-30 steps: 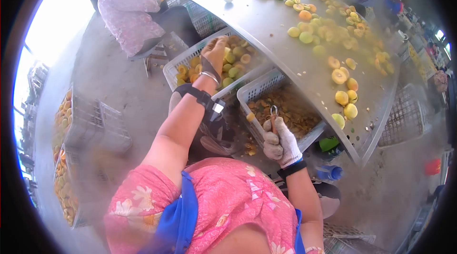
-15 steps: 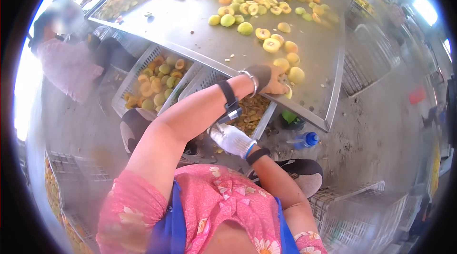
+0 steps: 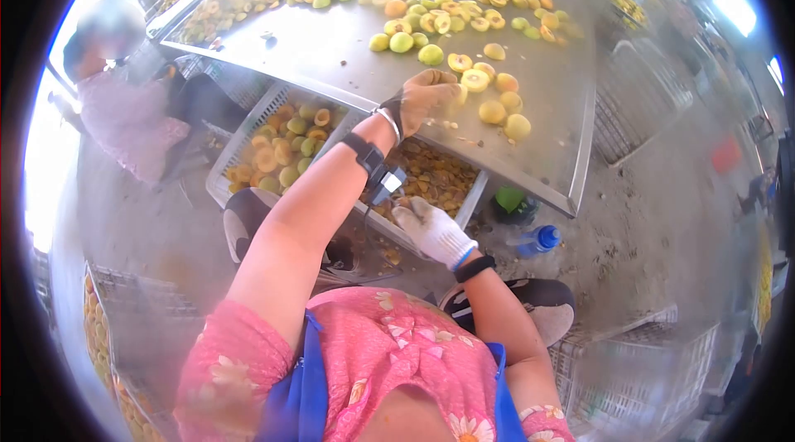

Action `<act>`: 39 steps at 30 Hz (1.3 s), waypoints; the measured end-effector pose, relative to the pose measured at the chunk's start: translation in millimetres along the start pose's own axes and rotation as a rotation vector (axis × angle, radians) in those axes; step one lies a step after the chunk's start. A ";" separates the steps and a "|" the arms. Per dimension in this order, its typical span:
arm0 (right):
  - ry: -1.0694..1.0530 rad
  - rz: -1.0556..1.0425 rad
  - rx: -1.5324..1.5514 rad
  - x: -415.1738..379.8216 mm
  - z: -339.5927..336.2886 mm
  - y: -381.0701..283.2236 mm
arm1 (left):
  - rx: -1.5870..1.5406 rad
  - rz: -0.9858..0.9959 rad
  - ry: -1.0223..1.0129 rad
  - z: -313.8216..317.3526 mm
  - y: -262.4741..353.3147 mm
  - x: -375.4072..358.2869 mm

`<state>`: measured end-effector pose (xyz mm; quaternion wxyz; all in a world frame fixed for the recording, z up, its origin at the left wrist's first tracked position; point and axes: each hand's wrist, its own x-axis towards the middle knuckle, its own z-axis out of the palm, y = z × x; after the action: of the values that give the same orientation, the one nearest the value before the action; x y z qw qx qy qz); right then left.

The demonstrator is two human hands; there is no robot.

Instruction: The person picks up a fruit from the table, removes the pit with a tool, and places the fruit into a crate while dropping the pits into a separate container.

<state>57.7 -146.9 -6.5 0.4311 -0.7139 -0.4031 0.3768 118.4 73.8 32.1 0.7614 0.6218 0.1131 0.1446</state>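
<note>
My left hand (image 3: 429, 98), in a brown glove, reaches over the near edge of the metal table (image 3: 331, 57). Its fingers close on a yellow apricot (image 3: 460, 94) at their tips, just left of several loose apricots (image 3: 492, 112). A bracelet, a dark strap and a small silver device (image 3: 387, 184) are on that forearm. Lower down, my right hand (image 3: 435, 231) wears a white knit glove and is closed in front of a crate of small brownish pieces, perhaps pits (image 3: 439, 177). What its curled fingers hold is too small to tell.
Whole and halved apricots (image 3: 431, 20) spread across the table's far side. Below the edge stands a crate of apricots (image 3: 286, 140). A blue-capped bottle (image 3: 542, 239) is on the floor at right, near stacked crates (image 3: 638, 359). Another person (image 3: 128, 111) sits at left.
My left hand has moved left and up across the table from near its corner, with an apricot at its fingertips. My right hand has shifted slightly right and up.
</note>
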 end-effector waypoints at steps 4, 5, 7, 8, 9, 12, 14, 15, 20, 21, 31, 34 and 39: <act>0.114 -0.048 0.091 0.2 -8.6 3.1 | 0.068 0.370 0.088 -47.0 -35.8 -17.3; 0.149 -0.078 0.097 0.0 -11.7 1.0 | 0.085 0.413 0.135 -42.8 -23.3 -35.2; 0.201 -0.079 0.118 -5.1 -19.3 -16.5 | 0.464 0.551 0.238 -31.7 -17.2 -72.0; 0.206 -0.052 0.290 -7.1 -17.3 -24.6 | 0.478 0.580 0.264 -26.6 -19.7 -84.5; 0.202 -0.025 0.354 -6.1 -16.0 -30.2 | 0.492 0.608 0.289 -21.7 -22.2 -96.8; 0.199 0.012 0.383 4.6 -13.2 -32.7 | 0.654 0.667 0.318 -11.5 -24.3 -119.9; 0.243 0.012 0.270 3.5 -11.5 -44.3 | 0.684 0.689 0.338 -8.9 -23.7 -127.4; 0.263 0.011 0.214 3.1 -10.4 -48.5 | 0.624 0.661 0.336 -7.5 -24.0 -130.8; 0.442 -0.412 -0.139 19.2 -5.3 -26.6 | -0.376 0.217 0.248 -7.6 -29.0 -130.9; 0.424 -0.383 -0.174 15.4 -6.1 -31.6 | -0.474 0.170 0.239 -8.4 -30.2 -130.0; 0.357 -0.255 -0.364 12.8 -2.3 -30.4 | -0.478 -0.057 0.248 12.8 -10.6 -136.7; 0.349 -0.228 -0.437 12.4 0.5 -31.8 | -0.373 -0.055 0.293 12.8 -13.0 -134.3; 0.295 -0.120 -0.428 13.1 9.0 -28.4 | -0.148 -0.155 0.223 -2.0 -8.1 -138.0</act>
<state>47.7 -123.6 14.0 0.3460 -0.8109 -0.4480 0.1486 -10.4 24.3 22.7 0.7966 0.5337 0.2336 0.1616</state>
